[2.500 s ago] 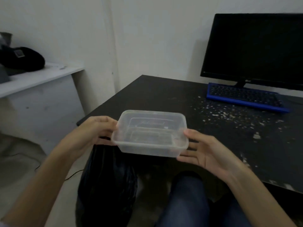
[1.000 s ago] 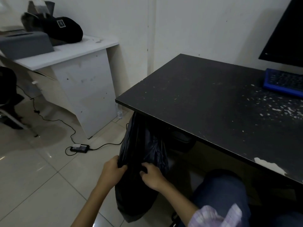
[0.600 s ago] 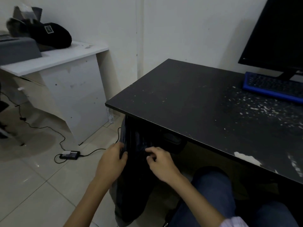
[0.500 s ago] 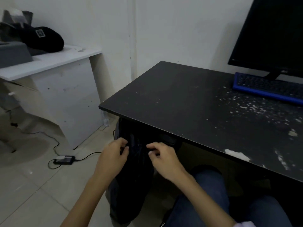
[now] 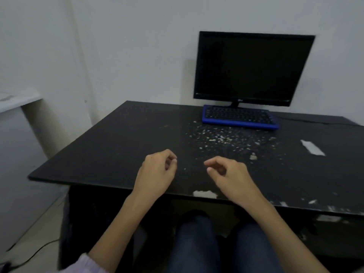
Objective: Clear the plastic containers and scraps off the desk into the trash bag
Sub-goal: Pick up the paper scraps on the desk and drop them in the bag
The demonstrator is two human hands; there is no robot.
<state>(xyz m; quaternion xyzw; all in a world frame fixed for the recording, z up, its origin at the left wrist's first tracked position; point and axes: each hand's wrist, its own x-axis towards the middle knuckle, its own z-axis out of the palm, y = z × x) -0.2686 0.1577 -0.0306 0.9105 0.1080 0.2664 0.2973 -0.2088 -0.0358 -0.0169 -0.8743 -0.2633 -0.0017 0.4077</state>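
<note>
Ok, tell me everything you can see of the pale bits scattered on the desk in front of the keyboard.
The scraps are small pale flecks, like crumbs or flaked paint, strewn thickly over the black desk just in front of the blue keyboard, thinning toward the near edge. One bigger chunk lies beyond the right hand. Neither hand touches them.

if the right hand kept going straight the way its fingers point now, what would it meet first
The right hand points up-left toward the left hand, so probably that hand's fingertips first; the gap between them looks free, though depth is unclear.
</note>
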